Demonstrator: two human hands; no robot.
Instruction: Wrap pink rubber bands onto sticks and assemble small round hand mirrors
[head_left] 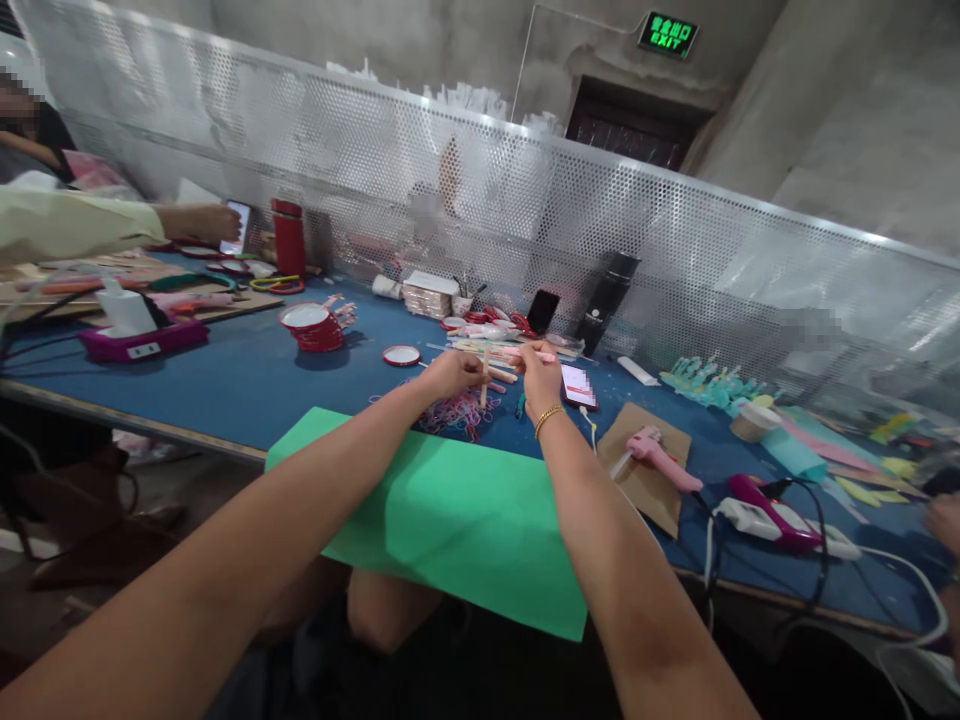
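My left hand pinches a thin wooden stick, held nearly upright above the blue table. Close to its right, my right hand, a gold bracelet at the wrist, grips a slim pale pink pen-like stick. Its far end points toward the wooden stick; whether the two touch I cannot tell. Beneath my hands lies a tangle of pink and purple cords. Just behind are several light sticks. A round red-rimmed white disc rests left of my left hand.
A green sheet hangs over the table's front edge. On the right are a pink glue gun on cardboard, a phone and a purple power strip. Stacked red-rimmed discs stand left. Another person's sleeved arm reaches in.
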